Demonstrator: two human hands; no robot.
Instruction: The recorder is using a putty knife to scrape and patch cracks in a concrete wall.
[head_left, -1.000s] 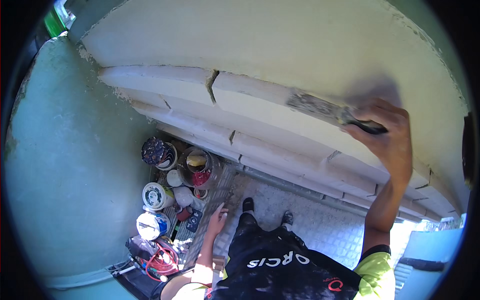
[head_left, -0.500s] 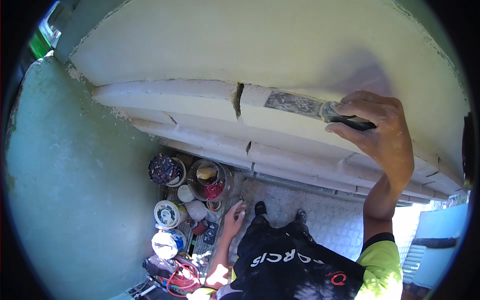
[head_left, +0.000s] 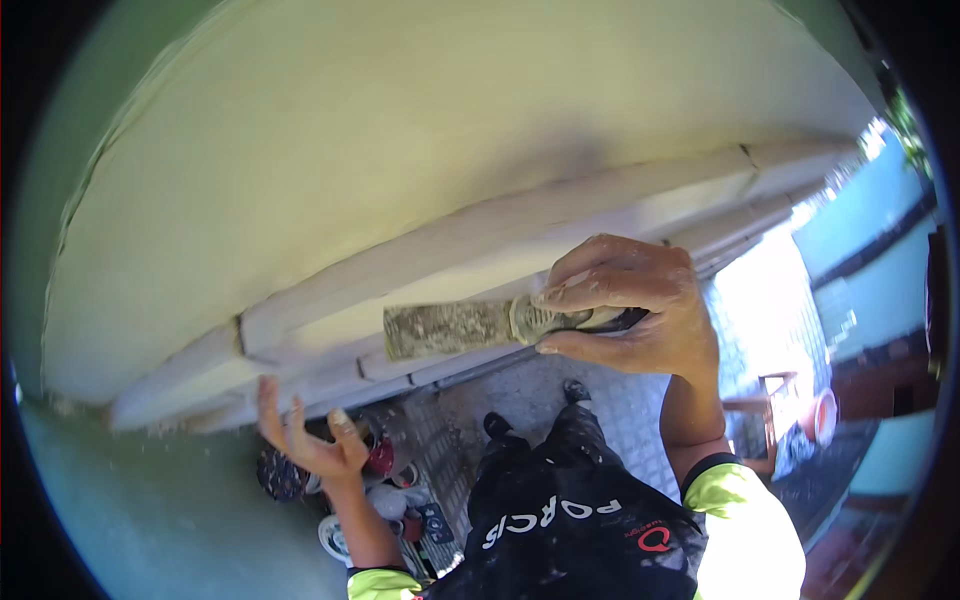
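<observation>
My right hand (head_left: 650, 305) is closed round the dark handle of a putty knife (head_left: 450, 328). Its broad blade points left and is smeared with grey-white residue. The blade appears in front of the stepped pale moulding (head_left: 330, 272); whether it touches cannot be told. My left hand (head_left: 318, 440) is raised below the moulding's left part, fingers spread, holding nothing. Dark gaps cut across the moulding's bands, one of them a vertical crack (head_left: 240, 335) above my left hand. White dust coats the fingers of both hands.
A large pale wall (head_left: 400, 120) rises above the moulding, and a green wall (head_left: 130, 500) stands left. Buckets and pots, among them a white bucket (head_left: 333, 538), are partly hidden behind my left arm. A wooden frame (head_left: 755, 425) and a reddish bucket (head_left: 822, 415) stand right on sunlit paving (head_left: 745, 320).
My view has swung to the right. The putty knife has come away from the upper band, lower and to the left in view. My left hand has risen from my side towards the moulding.
</observation>
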